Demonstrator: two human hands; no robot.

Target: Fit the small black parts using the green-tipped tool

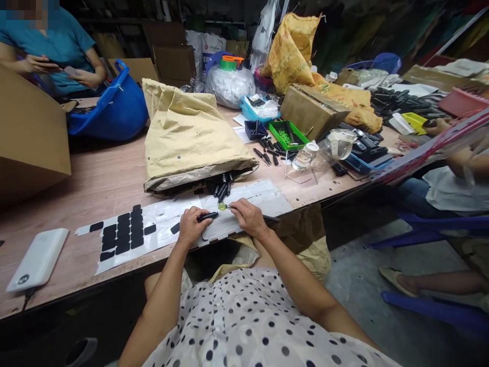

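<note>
While a black cylindrical piece (208, 216) was gripped by the left hand (192, 227) above the pale board (263, 198), a slim rod (228, 206) was pinched in the right hand (249, 218), a yellow-green piece (222, 206) seen at its tip! Just beyond, black parts (223, 190) were bunched at the beige sack (191, 130); leftward, a white sheet (162, 214) with black patches (123, 229) was spread along the counter (109, 165).
</note>
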